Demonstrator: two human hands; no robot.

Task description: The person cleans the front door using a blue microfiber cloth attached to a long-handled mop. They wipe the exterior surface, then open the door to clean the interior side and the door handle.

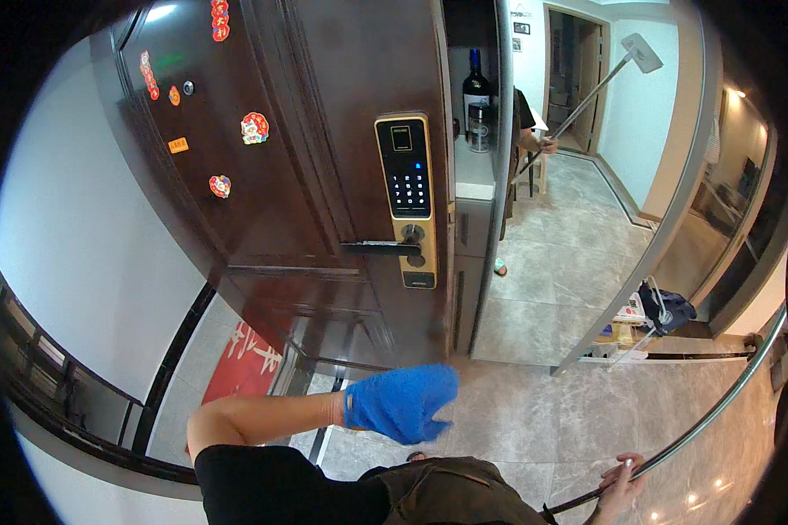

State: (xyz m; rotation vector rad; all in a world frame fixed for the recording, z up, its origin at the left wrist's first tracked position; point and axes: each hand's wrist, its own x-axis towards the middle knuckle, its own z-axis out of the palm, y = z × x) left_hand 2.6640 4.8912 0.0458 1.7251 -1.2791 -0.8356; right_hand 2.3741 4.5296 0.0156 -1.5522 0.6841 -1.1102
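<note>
A fuzzy blue cleaning mitt covers my left hand [401, 404], and its fingers are hidden inside. The mitt hangs in front of the lower part of a dark brown door [333, 105], below its black lever handle [381, 248]. At the lower right my right hand [620, 486] is closed around a long metal pole [718, 407], which runs up toward the right rim. A tall mirror [578, 254] shows a hand on the pole and a flat, pale, rectangular mop head [643, 52] at its raised end.
A black and gold keypad lock [404, 188] is lit on the door, among several red stickers. Beside it, a shelf [474, 166] holds a dark bottle [475, 79] and a jar [479, 129]. A red mat [245, 363] lies past the threshold. A dark bag [667, 311] sits at the right.
</note>
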